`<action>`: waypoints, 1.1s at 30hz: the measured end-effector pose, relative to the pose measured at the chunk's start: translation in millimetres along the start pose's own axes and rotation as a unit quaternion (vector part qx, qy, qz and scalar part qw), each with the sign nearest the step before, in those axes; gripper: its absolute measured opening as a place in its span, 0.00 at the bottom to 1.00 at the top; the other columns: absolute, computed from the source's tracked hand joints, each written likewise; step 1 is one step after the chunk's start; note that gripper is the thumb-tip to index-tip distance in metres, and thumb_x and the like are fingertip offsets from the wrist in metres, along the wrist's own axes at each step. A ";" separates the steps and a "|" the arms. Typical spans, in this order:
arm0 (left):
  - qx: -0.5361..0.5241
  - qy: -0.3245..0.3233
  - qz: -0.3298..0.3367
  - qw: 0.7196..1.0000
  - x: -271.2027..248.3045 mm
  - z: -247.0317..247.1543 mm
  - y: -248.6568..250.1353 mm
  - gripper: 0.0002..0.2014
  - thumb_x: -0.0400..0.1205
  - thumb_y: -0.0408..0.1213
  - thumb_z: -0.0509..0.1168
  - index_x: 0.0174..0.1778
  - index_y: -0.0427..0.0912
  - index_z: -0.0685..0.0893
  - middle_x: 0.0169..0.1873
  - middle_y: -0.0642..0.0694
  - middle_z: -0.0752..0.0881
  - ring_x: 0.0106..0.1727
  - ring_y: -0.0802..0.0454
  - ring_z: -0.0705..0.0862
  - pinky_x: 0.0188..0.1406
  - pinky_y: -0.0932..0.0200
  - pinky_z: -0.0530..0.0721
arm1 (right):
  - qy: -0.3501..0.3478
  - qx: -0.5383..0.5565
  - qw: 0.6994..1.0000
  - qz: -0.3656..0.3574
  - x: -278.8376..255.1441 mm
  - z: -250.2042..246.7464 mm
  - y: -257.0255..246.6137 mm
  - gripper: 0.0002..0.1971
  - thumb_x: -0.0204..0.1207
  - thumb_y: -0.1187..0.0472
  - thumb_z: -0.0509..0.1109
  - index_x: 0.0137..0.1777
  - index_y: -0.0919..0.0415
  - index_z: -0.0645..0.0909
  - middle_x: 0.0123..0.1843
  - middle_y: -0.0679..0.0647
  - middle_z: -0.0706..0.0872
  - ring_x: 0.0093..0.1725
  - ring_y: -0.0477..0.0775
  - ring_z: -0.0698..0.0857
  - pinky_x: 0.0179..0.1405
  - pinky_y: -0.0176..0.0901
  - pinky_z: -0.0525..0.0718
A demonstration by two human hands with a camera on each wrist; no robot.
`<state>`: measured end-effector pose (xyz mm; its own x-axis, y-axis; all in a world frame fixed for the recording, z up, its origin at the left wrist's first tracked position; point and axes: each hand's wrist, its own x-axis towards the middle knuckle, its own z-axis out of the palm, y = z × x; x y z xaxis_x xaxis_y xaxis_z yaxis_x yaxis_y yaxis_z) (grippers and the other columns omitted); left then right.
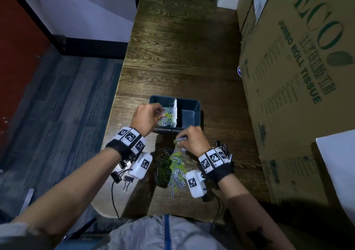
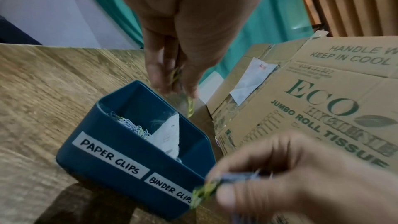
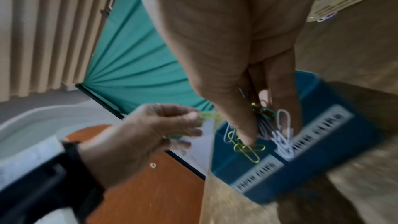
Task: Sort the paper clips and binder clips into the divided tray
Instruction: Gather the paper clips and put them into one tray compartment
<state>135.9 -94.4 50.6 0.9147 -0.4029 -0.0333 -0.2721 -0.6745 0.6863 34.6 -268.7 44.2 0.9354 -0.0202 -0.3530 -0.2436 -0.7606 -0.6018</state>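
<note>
- The left hand (image 1: 147, 118) hangs over the divided tray (image 1: 192, 103), fingers pinched on a few paper clips (image 2: 190, 106), so they can fall into the compartment below it labelled for paper clips.
- The right hand (image 1: 194, 140), just nearer than the tray, pinches a small bunch of clips (image 3: 277, 135), likely next in.
- The loose pile (image 1: 172, 165) lies between both wrists, within easy reach.
- Binder clips (image 1: 123, 176) sit beneath the left wrist, untouched; their compartment looks empty.
</note>
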 end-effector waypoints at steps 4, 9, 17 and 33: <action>0.054 0.027 -0.032 0.998 -6.2 8.1 -15.3 0.10 0.77 0.37 0.73 0.53 0.50 0.85 0.43 0.52 0.91 0.43 0.53 0.89 0.44 0.51 0.89 | 0.058 0.000 0.998 -0.034 28.7 -30.1 -33.3 0.03 0.74 0.63 0.79 0.46 0.57 0.93 0.42 0.55 0.92 0.44 0.53 0.88 0.49 0.47 0.87; 0.118 0.001 -0.051 0.992 -49.7 27.0 -22.1 0.07 0.78 0.33 0.70 0.48 0.48 0.86 0.40 0.46 0.90 0.38 0.47 0.86 0.33 0.60 0.79 | 0.078 0.019 0.996 -0.040 59.1 -48.6 -66.8 0.14 0.75 0.63 0.79 0.60 0.60 0.90 0.57 0.60 0.91 0.57 0.56 0.87 0.57 0.42 0.82; 0.169 -0.231 -0.068 0.956 -109.3 70.8 -58.2 0.19 0.77 0.44 0.70 0.62 0.45 0.77 0.57 0.43 0.80 0.56 0.41 0.84 0.49 0.50 0.81 | 0.050 -0.002 0.999 0.007 34.6 -9.2 -29.3 0.11 0.76 0.67 0.71 0.56 0.56 0.88 0.44 0.52 0.88 0.44 0.54 0.87 0.52 0.49 0.88; 0.219 -0.284 -0.006 0.933 -122.7 117.4 -59.1 0.35 0.76 0.39 0.74 0.77 0.43 0.63 0.68 0.40 0.68 0.63 0.42 0.76 0.52 0.48 0.85 | -0.120 -0.161 0.977 0.077 -45.5 108.4 56.8 0.43 0.70 0.56 0.81 0.80 0.52 0.59 0.80 0.58 0.62 0.75 0.65 0.71 0.68 0.62 0.79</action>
<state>4.7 -77.8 -71.1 0.6458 -0.5733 -0.5044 -0.4727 -0.8189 0.3256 -49.6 -240.7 -51.6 0.7980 -0.0270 -0.6021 -0.2472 -0.9257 -0.2862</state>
